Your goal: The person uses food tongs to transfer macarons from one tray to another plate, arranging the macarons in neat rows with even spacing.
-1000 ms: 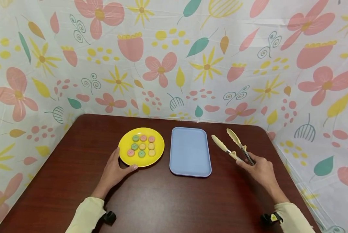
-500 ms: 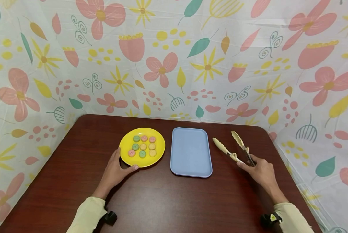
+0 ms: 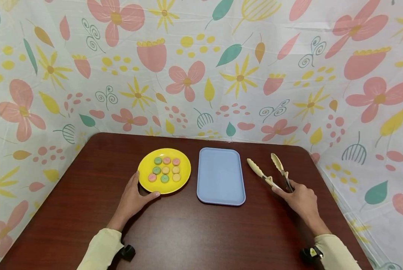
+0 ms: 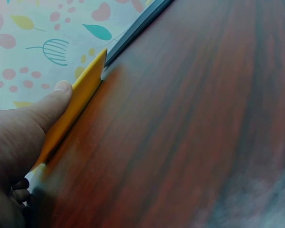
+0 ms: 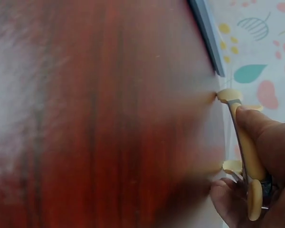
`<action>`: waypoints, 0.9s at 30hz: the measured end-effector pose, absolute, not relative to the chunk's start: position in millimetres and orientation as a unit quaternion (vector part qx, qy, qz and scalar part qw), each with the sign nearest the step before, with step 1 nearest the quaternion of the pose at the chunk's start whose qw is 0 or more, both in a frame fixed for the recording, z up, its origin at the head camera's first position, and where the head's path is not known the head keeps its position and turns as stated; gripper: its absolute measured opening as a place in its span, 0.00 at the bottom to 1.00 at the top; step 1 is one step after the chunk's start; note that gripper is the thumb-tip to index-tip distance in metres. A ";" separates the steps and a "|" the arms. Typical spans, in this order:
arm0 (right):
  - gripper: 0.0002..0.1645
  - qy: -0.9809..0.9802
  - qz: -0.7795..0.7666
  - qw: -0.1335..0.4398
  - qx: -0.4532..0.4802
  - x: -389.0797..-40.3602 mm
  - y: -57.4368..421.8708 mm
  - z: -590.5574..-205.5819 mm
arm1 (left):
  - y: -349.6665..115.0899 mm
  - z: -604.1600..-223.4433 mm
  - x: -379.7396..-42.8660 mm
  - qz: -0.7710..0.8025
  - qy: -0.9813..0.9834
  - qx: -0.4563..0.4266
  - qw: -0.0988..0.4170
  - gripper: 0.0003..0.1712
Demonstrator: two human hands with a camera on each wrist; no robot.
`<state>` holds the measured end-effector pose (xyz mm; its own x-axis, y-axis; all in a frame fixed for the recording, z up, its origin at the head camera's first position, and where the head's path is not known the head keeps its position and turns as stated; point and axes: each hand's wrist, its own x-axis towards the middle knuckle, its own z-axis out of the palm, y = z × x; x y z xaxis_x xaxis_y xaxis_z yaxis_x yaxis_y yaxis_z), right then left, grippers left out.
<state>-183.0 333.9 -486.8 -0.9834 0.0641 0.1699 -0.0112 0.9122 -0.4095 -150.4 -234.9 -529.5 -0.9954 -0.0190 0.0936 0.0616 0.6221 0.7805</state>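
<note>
On the table's left side, a round yellow plate (image 3: 184,176) bears several small green, pink and cream macarons (image 3: 166,170) in rows. My left hand (image 3: 131,202) holds the plate's near left rim, thumb at the front edge and fingers round the left side. In the left wrist view the thumb presses on the yellow rim (image 4: 80,102). My right hand (image 3: 301,200) grips a pair of tongs (image 3: 261,173) by the handles, with cream scalloped tips spread apart and nothing between them. From the right wrist, the tongs (image 5: 247,152) sit between thumb and fingers.
A blue rectangular tray (image 3: 220,176) lies between the plate and the tongs, with nothing on it. All stand on a dark brown wooden table (image 3: 201,236). A flower-patterned cloth (image 3: 201,75) rises behind the table's far edge and along both sides.
The tongs' arms have spread wider, the right tip moving to the right. My left hand keeps its place at the plate, and plate and tray have not moved.
</note>
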 end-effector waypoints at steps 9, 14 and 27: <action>0.53 -0.987 0.145 0.068 -0.005 -182.6 331.4 -489.9 | -235.8 -529.1 -153.0 -0.440 -0.896 -0.020 0.052 0.71; 0.54 -0.991 0.121 0.051 0.000 -182.0 329.6 -484.8 | -234.8 -529.8 -155.3 -0.443 -0.894 -0.029 0.060 0.70; 0.49 -0.958 0.156 0.198 0.134 -163.5 304.5 -459.9 | -240.8 -518.3 -156.1 -0.383 -0.923 -0.027 0.019 0.76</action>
<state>-163.5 304.5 -459.9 -0.8853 -0.1956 0.4218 -0.3195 0.9150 -0.2463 -156.1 -240.8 -518.3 -0.9978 0.0353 0.0567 0.0651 0.7045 0.7067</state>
